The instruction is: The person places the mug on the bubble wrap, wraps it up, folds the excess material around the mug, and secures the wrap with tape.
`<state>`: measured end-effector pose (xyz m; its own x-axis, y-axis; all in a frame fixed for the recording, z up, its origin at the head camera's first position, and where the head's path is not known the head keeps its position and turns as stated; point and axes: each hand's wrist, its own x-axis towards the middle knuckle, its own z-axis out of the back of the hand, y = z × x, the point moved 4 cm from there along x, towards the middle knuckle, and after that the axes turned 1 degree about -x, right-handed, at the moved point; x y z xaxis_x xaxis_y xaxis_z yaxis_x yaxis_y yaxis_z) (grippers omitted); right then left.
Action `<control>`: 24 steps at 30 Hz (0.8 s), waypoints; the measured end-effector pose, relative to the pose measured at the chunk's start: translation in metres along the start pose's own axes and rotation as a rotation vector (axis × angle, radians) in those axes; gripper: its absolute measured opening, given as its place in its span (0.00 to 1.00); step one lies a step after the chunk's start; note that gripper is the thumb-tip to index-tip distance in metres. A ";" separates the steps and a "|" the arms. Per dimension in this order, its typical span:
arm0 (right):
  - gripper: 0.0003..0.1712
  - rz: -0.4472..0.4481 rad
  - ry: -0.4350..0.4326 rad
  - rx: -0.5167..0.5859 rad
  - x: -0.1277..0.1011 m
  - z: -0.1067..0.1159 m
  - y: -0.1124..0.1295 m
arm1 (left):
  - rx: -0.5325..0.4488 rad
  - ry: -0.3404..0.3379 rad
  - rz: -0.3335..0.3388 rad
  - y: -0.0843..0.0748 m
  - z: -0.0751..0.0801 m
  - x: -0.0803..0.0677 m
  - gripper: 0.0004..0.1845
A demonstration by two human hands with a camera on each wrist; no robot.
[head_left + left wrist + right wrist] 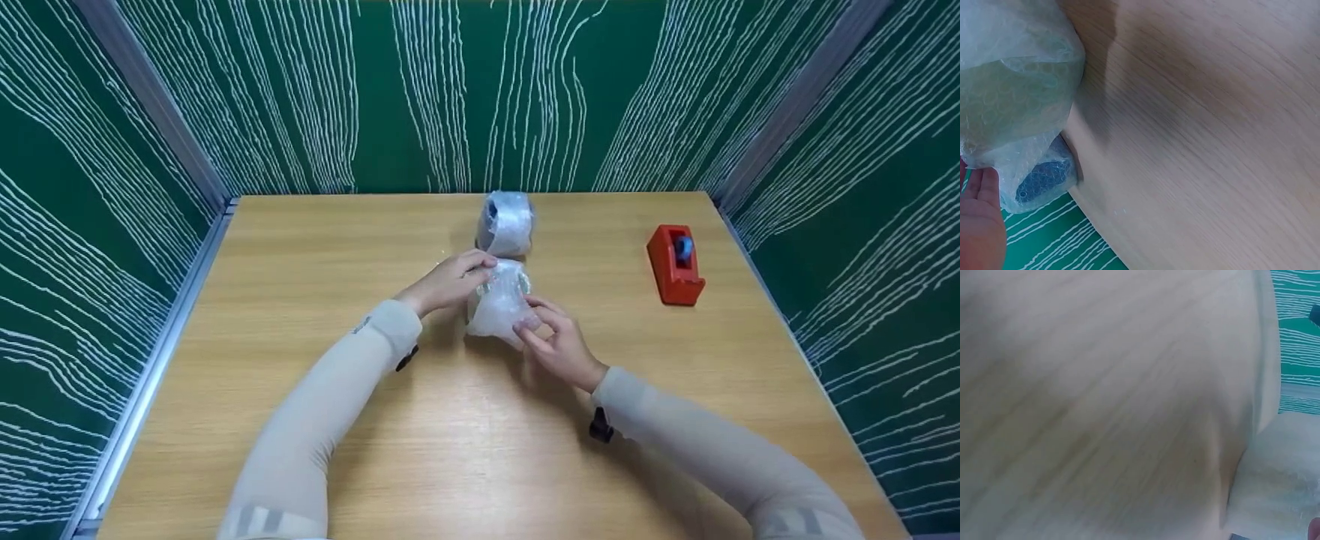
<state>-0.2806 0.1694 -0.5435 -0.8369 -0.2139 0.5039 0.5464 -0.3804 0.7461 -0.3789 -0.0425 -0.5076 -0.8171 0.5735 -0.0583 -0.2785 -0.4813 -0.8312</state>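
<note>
In the head view, a bubble-wrapped item (501,309) stands on the table, its clear wrap loose and flared at the near end. What lies inside is blurred by the wrap; a pale greenish shape shows through in the left wrist view. My left hand (448,282) holds the wrap at its upper left, with fingers over the far edge. At the near right, my right hand (559,341) pinches the loose wrap between thumb and fingers. Directly behind stands a bubble wrap roll (511,225). Only a fingertip (1314,531) of my right hand enters the right wrist view.
To the right on the wooden table (315,247) stands a red tape dispenser (673,271) with a blue core. Green panels (427,97) with white wavy lines enclose the table at the back and both sides.
</note>
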 end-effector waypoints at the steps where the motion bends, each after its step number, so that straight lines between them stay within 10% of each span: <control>1: 0.12 -0.008 0.002 0.001 0.001 0.001 0.000 | -0.010 0.000 -0.004 0.000 0.000 0.000 0.28; 13: 0.11 -0.094 0.029 0.000 0.017 0.007 -0.002 | 0.069 -0.008 -0.048 0.002 -0.006 -0.002 0.48; 24: 0.08 -0.263 0.051 -0.003 0.031 0.008 0.000 | 0.062 -0.060 -0.064 0.002 -0.008 -0.002 0.37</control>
<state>-0.3060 0.1702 -0.5248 -0.9507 -0.1525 0.2701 0.3099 -0.4320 0.8470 -0.3736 -0.0394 -0.5141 -0.8250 0.5644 0.0285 -0.3603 -0.4865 -0.7959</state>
